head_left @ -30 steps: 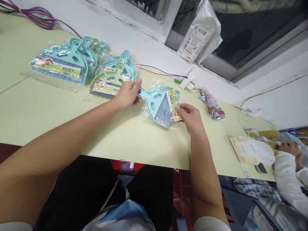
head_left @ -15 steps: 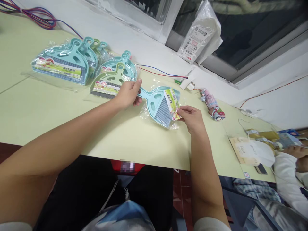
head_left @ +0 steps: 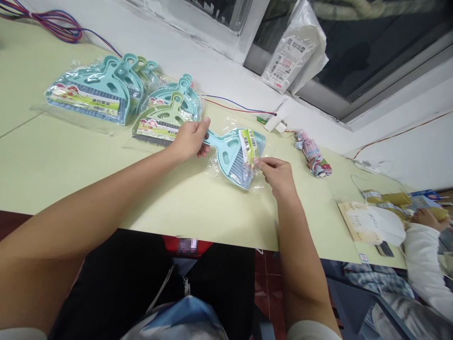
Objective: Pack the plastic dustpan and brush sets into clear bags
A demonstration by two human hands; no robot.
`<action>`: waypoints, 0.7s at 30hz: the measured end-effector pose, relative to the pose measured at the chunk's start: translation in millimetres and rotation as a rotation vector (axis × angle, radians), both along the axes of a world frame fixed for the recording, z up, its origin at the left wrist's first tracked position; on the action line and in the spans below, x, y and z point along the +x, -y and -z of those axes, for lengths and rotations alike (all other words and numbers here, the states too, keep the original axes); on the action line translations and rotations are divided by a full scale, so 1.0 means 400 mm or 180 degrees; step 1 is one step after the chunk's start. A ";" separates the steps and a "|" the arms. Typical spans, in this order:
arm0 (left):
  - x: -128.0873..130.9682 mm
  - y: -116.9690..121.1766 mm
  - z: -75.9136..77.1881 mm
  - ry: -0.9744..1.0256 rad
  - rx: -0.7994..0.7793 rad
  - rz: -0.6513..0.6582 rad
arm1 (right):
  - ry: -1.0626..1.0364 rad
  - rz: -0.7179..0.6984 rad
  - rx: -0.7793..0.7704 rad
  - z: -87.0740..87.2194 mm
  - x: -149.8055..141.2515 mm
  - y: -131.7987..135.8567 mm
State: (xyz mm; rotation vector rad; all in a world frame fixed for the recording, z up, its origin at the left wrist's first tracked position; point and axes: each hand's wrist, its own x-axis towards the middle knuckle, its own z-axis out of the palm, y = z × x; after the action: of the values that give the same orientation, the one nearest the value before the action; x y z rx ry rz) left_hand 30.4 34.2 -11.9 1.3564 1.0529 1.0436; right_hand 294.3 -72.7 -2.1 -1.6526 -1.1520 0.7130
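My left hand (head_left: pixel 193 138) is closed round the handle of a light blue dustpan (head_left: pixel 228 150), which lies tilted over the table in a clear plastic bag (head_left: pixel 212 166). A brush with grey-blue bristles (head_left: pixel 236 166) sits in the pan. Across the bristles is a green and yellow label card (head_left: pixel 249 145). At the pan's right edge, my right hand (head_left: pixel 278 175) pinches the clear film just below the card; whether the card's lower end is also between the fingertips is hard to see. Beyond my left hand stands a green bagged dustpan set (head_left: pixel 166 112).
Several bagged dustpan sets (head_left: pixel 95 89) stand along the wall at the left. A rolled floral bundle (head_left: pixel 311 153) lies right of my hands. Further right are a face-tissue pack (head_left: pixel 361 222) and a co-worker's arm (head_left: pixel 423 245). A plastic-wrapped package (head_left: pixel 292 56) rests by the window.
The label card has shifted left and up over the bristles, with my right fingertips following slightly left. My left hand keeps its hold on the handle. The co-worker's hand has moved.
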 end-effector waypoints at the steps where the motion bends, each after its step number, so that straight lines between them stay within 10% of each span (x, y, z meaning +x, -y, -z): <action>1: 0.000 0.000 0.000 -0.0007 -0.0002 0.0002 | -0.0011 -0.0027 -0.0046 -0.004 0.001 0.001; 21: -0.005 -0.001 -0.005 0.0009 -0.0012 0.0022 | -0.0773 -0.0590 -0.0486 -0.043 0.043 0.012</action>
State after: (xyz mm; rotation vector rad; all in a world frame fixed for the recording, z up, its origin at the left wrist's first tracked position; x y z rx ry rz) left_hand 28.3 34.7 -9.9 1.3543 1.0468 1.0378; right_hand 311.6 -77.4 15.1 -1.5447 -1.1055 1.1122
